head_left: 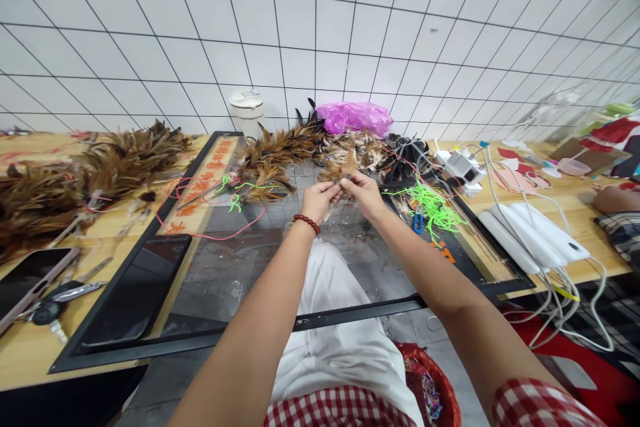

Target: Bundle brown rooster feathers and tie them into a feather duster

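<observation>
Two hands meet at frame centre: left hand [318, 198] and right hand [364, 191] pinch a soft brown feather tuft [343, 167] in closed fingertips above the glass tabletop [235, 267]. Fluffy feather bundles [273, 157] behind; white tiled wall [320, 20].

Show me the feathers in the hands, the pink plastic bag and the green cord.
feathers [346, 165]: head view, middle of the brown tuft.
pink plastic bag [356, 118]: head view, its crumpled middle.
green cord [436, 208]: head view, the thick of the tangle.
</observation>
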{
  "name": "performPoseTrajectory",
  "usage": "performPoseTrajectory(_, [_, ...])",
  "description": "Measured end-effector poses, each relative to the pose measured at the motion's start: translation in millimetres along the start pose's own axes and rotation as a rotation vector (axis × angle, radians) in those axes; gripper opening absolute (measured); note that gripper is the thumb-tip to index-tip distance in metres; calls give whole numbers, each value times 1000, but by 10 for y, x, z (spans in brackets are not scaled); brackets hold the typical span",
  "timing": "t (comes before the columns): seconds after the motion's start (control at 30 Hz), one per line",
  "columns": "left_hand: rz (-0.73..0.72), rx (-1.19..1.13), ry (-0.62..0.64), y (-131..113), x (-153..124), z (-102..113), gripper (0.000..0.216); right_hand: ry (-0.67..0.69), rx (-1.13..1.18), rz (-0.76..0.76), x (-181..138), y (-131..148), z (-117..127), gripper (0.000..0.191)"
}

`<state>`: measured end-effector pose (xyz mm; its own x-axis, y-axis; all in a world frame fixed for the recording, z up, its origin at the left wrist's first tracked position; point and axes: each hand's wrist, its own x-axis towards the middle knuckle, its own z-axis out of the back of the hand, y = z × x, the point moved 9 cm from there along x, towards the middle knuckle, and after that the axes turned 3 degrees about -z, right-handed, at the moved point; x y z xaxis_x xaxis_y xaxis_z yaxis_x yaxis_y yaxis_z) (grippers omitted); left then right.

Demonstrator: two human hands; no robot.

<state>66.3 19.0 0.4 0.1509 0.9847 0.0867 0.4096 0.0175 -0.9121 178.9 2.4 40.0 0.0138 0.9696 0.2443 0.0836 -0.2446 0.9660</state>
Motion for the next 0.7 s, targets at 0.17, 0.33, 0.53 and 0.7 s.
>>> performPoseTrajectory(0.17, [13, -1, -16, -11, -16, 14, 23, -135, 62, 19, 3, 24, 117, 34])
performPoseTrajectory(0.33, [-34, -172, -168, -85, 7, 191, 22, -259, -160, 93, 26, 89, 308, 41])
performPoseTrajectory(0.53, [-31, -285, -226, -91, 32, 258, 22, -46, -815, 365, -64, 298, 19, 25])
performPoseTrajectory(0.7, [-29, -253, -217, -80, 28, 237, 21, 564, -1003, 486, -300, 86, -524, 13])
